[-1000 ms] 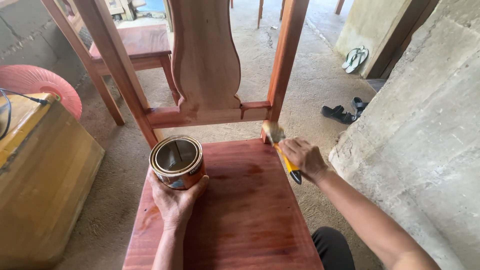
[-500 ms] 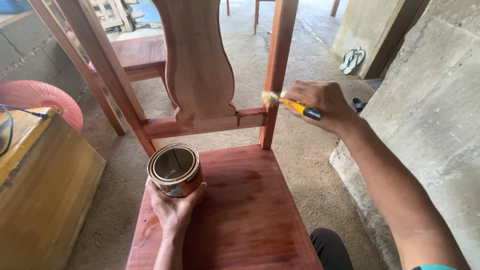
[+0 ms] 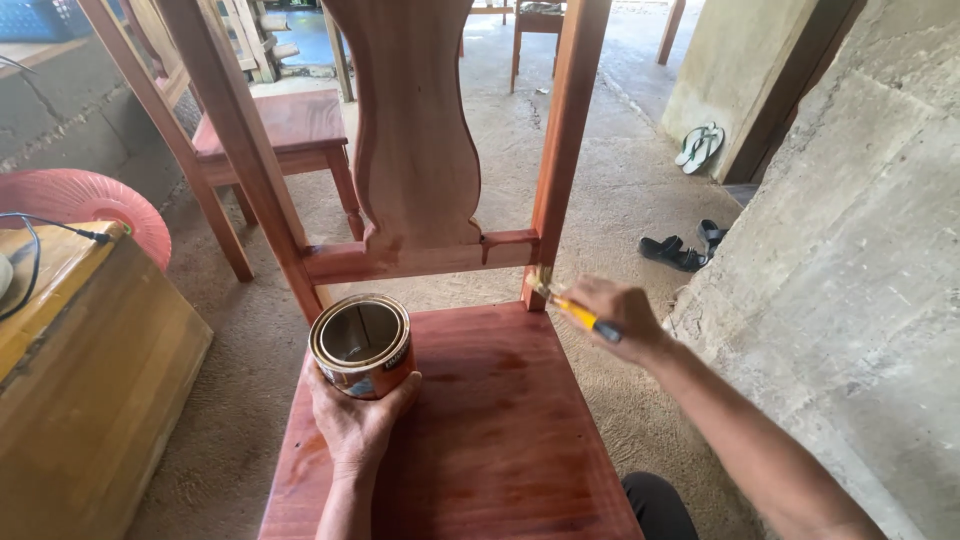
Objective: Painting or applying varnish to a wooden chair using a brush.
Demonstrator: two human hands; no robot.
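Observation:
A reddish wooden chair (image 3: 500, 430) stands in front of me, its seat glossy and wet-looking. My left hand (image 3: 358, 420) grips an open metal can (image 3: 361, 345) resting on the seat's back left part. My right hand (image 3: 615, 312) holds a paintbrush (image 3: 570, 308) with a yellow and black handle. Its bristles touch the base of the chair's right back post (image 3: 560, 160), just above the seat. The carved back splat (image 3: 415, 120) rises in the middle.
A cardboard box (image 3: 90, 380) with a black cable stands at left, a pink fan behind it. Another wooden chair (image 3: 285, 130) stands behind. A concrete wall (image 3: 850, 260) runs along the right, with black sandals (image 3: 685, 250) and pale flip-flops (image 3: 698, 147) on the floor.
My right hand has moved the brush down the right back post, from rail height to the post's base by the seat. The left hand still holds the can.

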